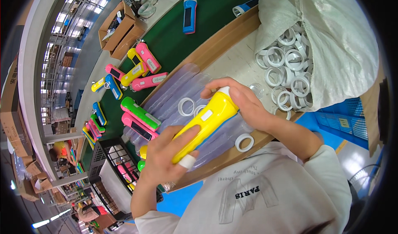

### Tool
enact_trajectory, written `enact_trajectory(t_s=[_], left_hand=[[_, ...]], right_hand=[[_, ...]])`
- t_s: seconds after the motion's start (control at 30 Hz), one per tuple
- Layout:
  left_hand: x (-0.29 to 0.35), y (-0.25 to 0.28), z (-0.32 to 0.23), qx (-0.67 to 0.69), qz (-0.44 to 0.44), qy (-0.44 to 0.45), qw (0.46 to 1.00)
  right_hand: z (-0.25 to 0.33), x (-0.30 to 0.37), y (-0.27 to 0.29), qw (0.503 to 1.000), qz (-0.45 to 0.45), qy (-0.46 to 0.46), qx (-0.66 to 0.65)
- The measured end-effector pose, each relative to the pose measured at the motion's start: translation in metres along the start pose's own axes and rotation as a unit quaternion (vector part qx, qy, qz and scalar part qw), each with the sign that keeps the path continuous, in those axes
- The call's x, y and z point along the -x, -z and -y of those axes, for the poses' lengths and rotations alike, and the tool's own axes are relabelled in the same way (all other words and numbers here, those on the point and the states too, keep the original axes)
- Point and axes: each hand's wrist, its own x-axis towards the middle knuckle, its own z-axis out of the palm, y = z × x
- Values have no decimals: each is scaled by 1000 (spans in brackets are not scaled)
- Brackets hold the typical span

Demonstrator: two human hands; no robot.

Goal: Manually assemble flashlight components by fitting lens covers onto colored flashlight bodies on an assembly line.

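A yellow flashlight (210, 122) with a blue underside lies slantwise between my two hands, above the tray. My left hand (162, 157) is wrapped round its narrow end, with the index finger stretched along the body; white tape covers one finger. My right hand (248, 106) grips the wide end, thumb and fingers around its white rim (224, 91). Under the flashlight are rows of clear plastic tubes or sleeves (182, 80). Loose white rings lie close by, one ring (186, 101) beyond the flashlight and another ring (237, 143) near the tray's front edge.
A white woven sack (331, 39) spills many white rings (286, 60) at the right. Behind the cardboard tray edge (224, 37), pink, yellow, green and blue flashlights (143, 68) lie on a green belt (166, 39). A black crate (97, 163) stands at left, a cardboard box (120, 31) farther back.
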Motion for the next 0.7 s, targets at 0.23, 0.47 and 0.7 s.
enact_trajectory(t_s=[0.23, 0.47, 0.7], left_hand=[[28, -7, 8, 559, 160, 126, 803], [-20, -37, 3, -268, -8, -98, 958], [0, -32, 16, -219, -113, -231, 941]], right_hand=[[39, 31, -17, 804, 159, 504, 274], [-1, 0, 4, 980, -125, -137, -66], [49, 23, -1, 976, 61, 16, 210]])
